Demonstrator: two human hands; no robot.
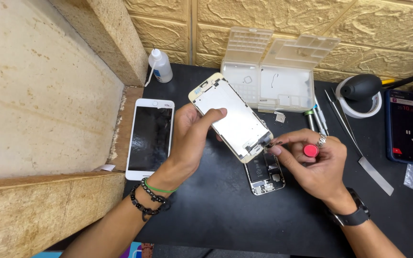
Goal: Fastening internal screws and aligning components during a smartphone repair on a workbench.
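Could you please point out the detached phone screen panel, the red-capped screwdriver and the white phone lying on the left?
Detached phone screen panel [230, 114], head view: its silver back plate.
Red-capped screwdriver [310, 150], head view: its round red cap.
White phone [150, 138], head view: its dark glass.

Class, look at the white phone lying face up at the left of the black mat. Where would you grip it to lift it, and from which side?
Grip the white phone by its two long edges, coming down from above. It lies flat, screen up, partly on the black mat and partly on the wooden ledge, clear of the left hand, so both edges look free, probably easiest near the middle.
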